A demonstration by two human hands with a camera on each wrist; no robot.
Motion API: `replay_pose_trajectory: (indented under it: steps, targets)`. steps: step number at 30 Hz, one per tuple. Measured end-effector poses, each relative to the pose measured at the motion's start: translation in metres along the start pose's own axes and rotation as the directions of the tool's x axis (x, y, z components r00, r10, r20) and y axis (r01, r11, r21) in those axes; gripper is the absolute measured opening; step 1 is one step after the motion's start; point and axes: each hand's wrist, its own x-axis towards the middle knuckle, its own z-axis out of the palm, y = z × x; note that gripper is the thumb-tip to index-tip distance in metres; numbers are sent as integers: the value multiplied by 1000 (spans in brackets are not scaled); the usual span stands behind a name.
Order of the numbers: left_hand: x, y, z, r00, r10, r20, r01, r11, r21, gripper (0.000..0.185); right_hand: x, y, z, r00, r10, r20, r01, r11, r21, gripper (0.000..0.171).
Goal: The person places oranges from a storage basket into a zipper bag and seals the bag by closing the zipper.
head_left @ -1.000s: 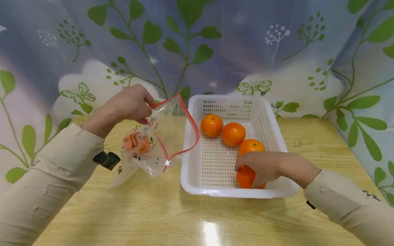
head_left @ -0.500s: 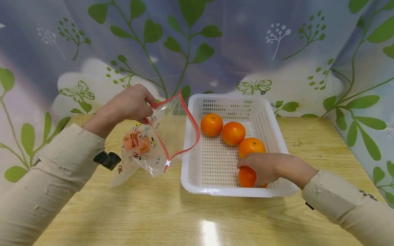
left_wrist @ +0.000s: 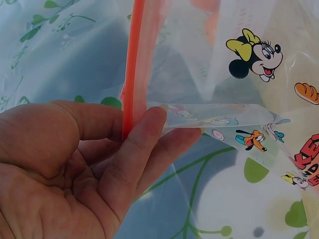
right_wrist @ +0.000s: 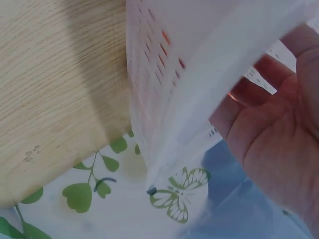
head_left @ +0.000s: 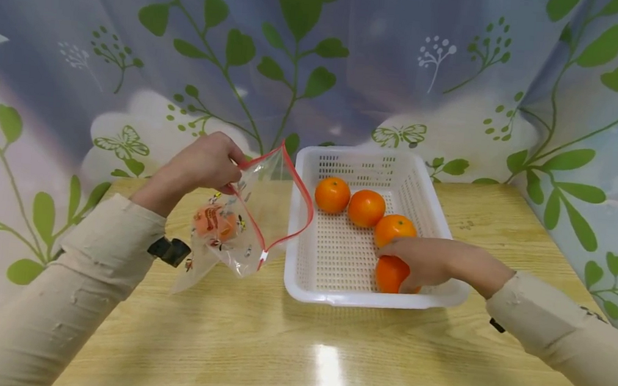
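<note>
Right hand has closed around the near orange in the basket; left hand keeps pinching the bag open beside it.

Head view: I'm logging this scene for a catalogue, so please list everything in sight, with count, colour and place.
Basket: one, white, perforated, on the table right of centre.
Oranges: four, orange, in the basket; the nearest one under the right hand.
Zip bag: one, clear with cartoon prints and a red seal strip, held open in the air left of the basket.
Orange in the bag: one, orange, at the bag's bottom.
Table: one, light wood.
Backdrop: one, pale blue-white cloth with green leaves, behind the table.
Left hand: pinches the bag's rim.
Right hand: curled over the nearest orange.
</note>
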Motion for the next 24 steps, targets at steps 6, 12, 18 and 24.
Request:
replay_pose_trajectory:
  steps: [6, 12, 18, 24]
  targets:
    - [-2, 0, -2, 1000, 22, -6, -22, 1000, 7, 37, -7, 4, -9, 989, -77, -125, 86, 994, 68, 69]
    - [-3, -3, -4, 998, 28, -48, -26, 999, 36, 36, -1, -5, -25, 950, -116, -289, 157, 980, 122, 69]
    - [-5, -4, -3, 995, 46, -83, -40, 997, 71, 36, 8, -25, -42, 905, -78, -417, 176, 963, 202, 74]
    - [-5, -6, -1, 995, 62, -73, -58, 997, 56, 36, 14, -47, -55, 852, -62, -519, 215, 946, 241, 79]
